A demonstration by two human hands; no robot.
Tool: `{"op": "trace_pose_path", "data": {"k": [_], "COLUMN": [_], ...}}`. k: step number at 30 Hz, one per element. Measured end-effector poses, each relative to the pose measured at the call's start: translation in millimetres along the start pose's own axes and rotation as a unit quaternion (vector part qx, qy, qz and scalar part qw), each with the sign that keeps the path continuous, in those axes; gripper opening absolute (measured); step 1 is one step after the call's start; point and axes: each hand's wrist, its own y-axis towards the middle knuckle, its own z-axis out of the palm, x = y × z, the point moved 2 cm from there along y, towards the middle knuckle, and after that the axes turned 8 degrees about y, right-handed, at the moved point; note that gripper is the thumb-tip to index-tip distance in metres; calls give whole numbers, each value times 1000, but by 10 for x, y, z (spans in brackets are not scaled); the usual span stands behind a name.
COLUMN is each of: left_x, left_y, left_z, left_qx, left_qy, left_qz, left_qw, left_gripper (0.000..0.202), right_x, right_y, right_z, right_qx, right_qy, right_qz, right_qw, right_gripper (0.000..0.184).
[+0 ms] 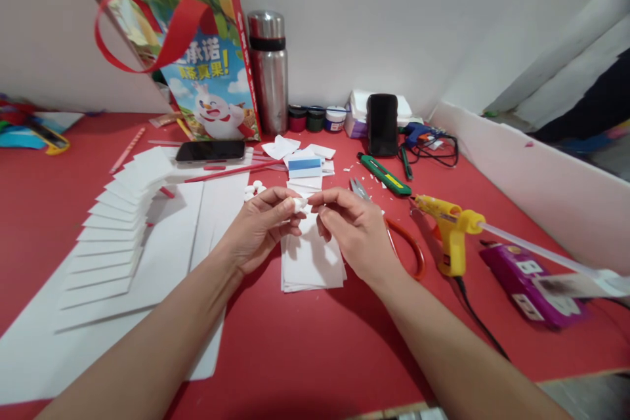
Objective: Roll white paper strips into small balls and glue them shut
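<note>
In front of me, my left hand (260,226) pinches a small white crumpled lump (299,205) between thumb and fingers. My right hand (359,230) meets it from the right, its bent fingers closed at the lump's right end. Whether the lump is paper or something soft cannot be made out. Below both hands lies a stack of white paper sheets (315,269). Several small white balls (254,190) sit just behind my left hand. Scissors (407,243) with orange-red handles lie partly hidden behind my right hand.
At left, a curved stair of white cards (111,230) stands on white board. Right are a yellow glue gun (450,230), purple box (531,285) and green cutter (384,174). Behind stand a steel flask (270,79), gift bag (211,72), paint pots (315,119) and phones (210,151).
</note>
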Motion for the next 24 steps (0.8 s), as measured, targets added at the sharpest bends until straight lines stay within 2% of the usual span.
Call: {"op": "trace_pose_path", "data": {"k": [6, 11, 24], "left_x": [8, 9, -3], "left_y": [6, 1, 9], "left_z": [14, -4, 16], "left_qx": [-8, -9, -2], "left_qy": [-4, 7, 9], "left_qz": [-6, -2, -4], "left_qw": [1000, 1000, 1000], "left_gripper": [24, 23, 22], "right_x": [-25, -21, -30], "right_y": [-15, -17, -40], "right_z": [48, 56, 21], "right_qx": [3, 7, 18], "right_qy": [30, 29, -115], "right_qz": [21, 12, -127], "right_qw": [999, 999, 985], "right_gripper": [15, 15, 21]}}
